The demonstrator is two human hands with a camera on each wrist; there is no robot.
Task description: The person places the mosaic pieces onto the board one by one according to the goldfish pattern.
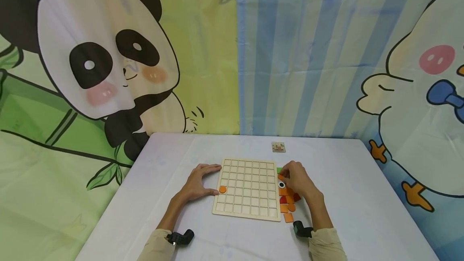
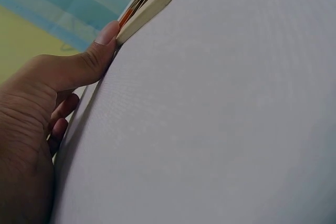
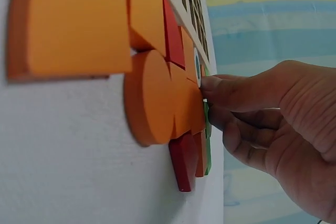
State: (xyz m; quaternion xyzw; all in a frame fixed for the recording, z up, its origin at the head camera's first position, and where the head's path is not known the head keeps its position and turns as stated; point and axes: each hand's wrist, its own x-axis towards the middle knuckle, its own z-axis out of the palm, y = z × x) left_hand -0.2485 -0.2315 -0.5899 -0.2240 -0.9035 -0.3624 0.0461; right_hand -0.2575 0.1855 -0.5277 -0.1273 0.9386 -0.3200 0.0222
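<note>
A pale wooden grid board (image 1: pixel 250 196) lies on the table, with one orange round tile (image 1: pixel 222 189) in a cell near its left edge. My left hand (image 1: pixel 197 183) rests at that edge, thumb and fingers spread; in the left wrist view the thumb (image 2: pixel 100 51) touches the board's rim. Along the right side lie orange, red and green tiles, among them a white eye tile (image 1: pixel 282 185). Over the far end of these tiles, my right hand (image 1: pixel 299 178) has its thumb and fingers bent down beside an orange piece (image 1: pixel 280 177). Whether a tile is pinched is hidden by the fingertips.
A small patterned picture card (image 1: pixel 278 147) lies beyond the board, near the table's (image 1: pixel 188 152) back edge. Behind stands a cloth backdrop (image 1: pixel 210 51) with cartoon animals. An orange square tile (image 1: pixel 288 217) lies nearest the front of the loose tiles.
</note>
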